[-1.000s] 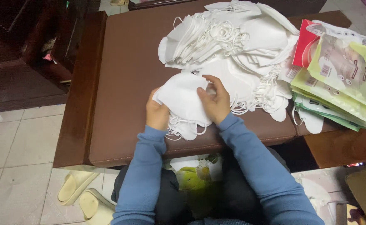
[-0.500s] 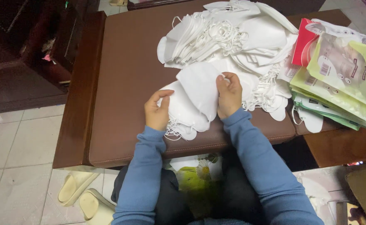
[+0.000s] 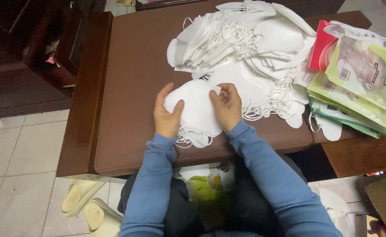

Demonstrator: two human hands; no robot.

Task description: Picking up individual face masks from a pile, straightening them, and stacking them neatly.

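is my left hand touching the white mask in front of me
Touching. The head view shows the left hand with its thumb and fingers lying on the mask, no gap visible.

Packet stack [image 3: 368, 87] cut off right

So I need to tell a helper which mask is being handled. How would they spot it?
On the brown bench, a heap of white masks fills the far side. The mask lies nearer the front edge, apart from the heap, pinned between the left hand and right hand.
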